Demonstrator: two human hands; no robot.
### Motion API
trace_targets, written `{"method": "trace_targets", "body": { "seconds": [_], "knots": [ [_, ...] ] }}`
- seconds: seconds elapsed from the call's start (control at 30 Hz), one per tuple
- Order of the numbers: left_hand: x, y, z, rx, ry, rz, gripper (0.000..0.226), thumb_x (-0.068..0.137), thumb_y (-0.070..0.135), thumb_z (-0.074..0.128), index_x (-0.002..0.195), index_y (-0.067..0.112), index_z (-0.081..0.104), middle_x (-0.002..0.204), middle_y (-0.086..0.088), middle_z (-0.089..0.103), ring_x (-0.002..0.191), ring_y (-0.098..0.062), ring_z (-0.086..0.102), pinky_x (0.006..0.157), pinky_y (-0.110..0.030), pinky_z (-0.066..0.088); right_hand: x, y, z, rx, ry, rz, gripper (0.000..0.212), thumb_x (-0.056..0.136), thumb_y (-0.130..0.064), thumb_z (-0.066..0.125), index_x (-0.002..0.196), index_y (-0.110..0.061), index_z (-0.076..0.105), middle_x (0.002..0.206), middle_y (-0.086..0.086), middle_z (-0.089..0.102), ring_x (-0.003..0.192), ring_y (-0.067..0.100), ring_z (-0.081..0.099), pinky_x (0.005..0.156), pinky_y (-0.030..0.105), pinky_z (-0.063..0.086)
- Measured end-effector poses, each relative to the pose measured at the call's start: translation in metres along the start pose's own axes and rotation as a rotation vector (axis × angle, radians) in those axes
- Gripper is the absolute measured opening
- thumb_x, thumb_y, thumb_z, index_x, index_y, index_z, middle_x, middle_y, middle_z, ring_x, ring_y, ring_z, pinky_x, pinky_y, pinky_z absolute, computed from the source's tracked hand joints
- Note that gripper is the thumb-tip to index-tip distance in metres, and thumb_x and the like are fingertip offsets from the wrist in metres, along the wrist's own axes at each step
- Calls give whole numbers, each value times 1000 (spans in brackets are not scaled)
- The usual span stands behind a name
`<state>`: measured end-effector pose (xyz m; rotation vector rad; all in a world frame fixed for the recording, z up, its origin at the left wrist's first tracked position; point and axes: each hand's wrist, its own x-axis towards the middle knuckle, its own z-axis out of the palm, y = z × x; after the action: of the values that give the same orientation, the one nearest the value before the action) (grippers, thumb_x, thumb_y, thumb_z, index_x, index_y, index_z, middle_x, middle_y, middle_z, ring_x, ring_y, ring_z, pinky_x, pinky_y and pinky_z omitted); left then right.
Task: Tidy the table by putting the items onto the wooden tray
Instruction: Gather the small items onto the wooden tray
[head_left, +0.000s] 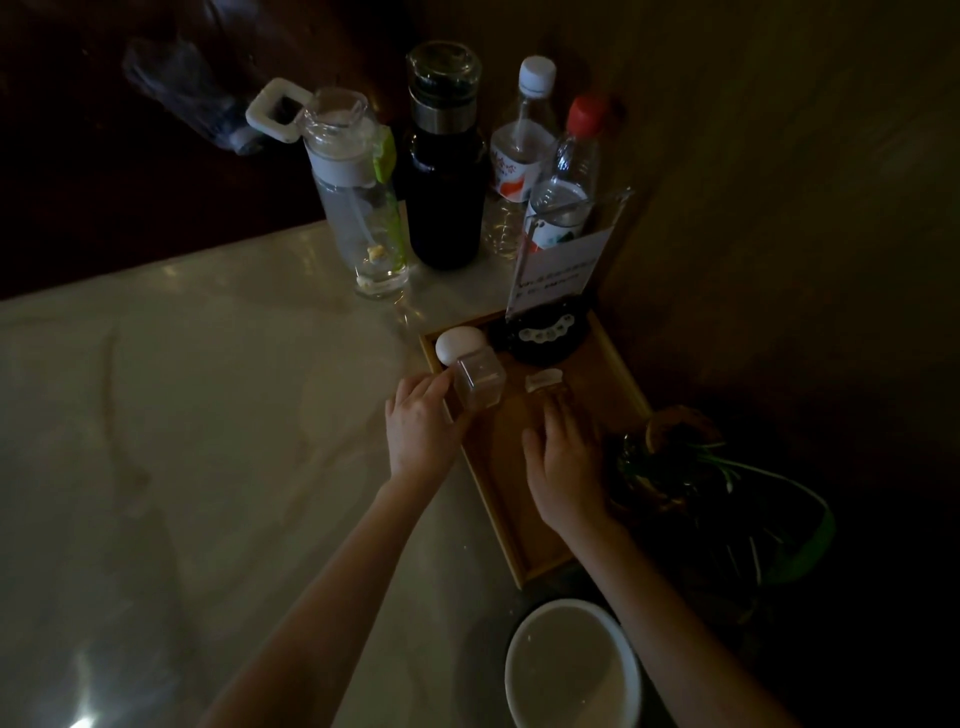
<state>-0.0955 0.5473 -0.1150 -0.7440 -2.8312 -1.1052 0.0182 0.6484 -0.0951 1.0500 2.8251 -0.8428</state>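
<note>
The small clear plastic box (480, 383) is held in the grip of the left hand (418, 426), over the wooden tray (621, 364). The right hand (563, 467) lies flat, holding nothing. The box should be lowered beside the white egg (457, 344) without touching it.

— What's the person wearing on those arms?
— Nothing showing: left hand (422, 431) and right hand (566, 467) are bare, no gloves, forearms uncovered to the frame's edge, no sleeves visible.
</note>
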Motion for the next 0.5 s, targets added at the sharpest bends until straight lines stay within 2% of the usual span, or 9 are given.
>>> {"method": "trace_targets", "body": {
  "seconds": [0.1, 0.23, 0.37, 0.5],
  "knots": [
    [-1, -1, 2, -38, 2, 9, 42, 70, 23, 76, 108, 7, 64, 94, -13, 69, 96, -32, 57, 74, -40, 43, 5, -3, -2, 110, -23, 120, 57, 98, -34, 32, 147, -9, 14, 158, 10, 10, 146, 26, 8, 119, 43, 14],
    [-1, -2, 2, -87, 2, 10, 43, 70, 22, 76, 108, 6, 64, 93, -15, 68, 95, -32, 56, 77, -43, 49, 18, -3, -2, 58, -31, 212, 65, 97, -39, 30, 147, -8, 4, 158, 10, -1, 146, 29, 2, 118, 48, 16],
    [-1, -3, 2, -94, -11, 25, 46, 69, 24, 77, 109, 4, 63, 95, -14, 69, 96, -30, 55, 77, -31, 44, 33, -1, -2, -13, 21, 183, 64, 96, -36, 28, 145, 1, 13, 156, 20, 10, 144, 34, 7, 118, 49, 11],
    [-2, -5, 3, -67, -14, 55, 48, 68, 19, 78, 110, 3, 62, 97, -14, 69, 96, -31, 56, 78, -26, 42, 43, -2, -2, -48, 36, 298, 69, 96, -43, 27, 147, -5, 1, 158, 15, -3, 146, 30, -3, 118, 45, -1]
  ]
}}
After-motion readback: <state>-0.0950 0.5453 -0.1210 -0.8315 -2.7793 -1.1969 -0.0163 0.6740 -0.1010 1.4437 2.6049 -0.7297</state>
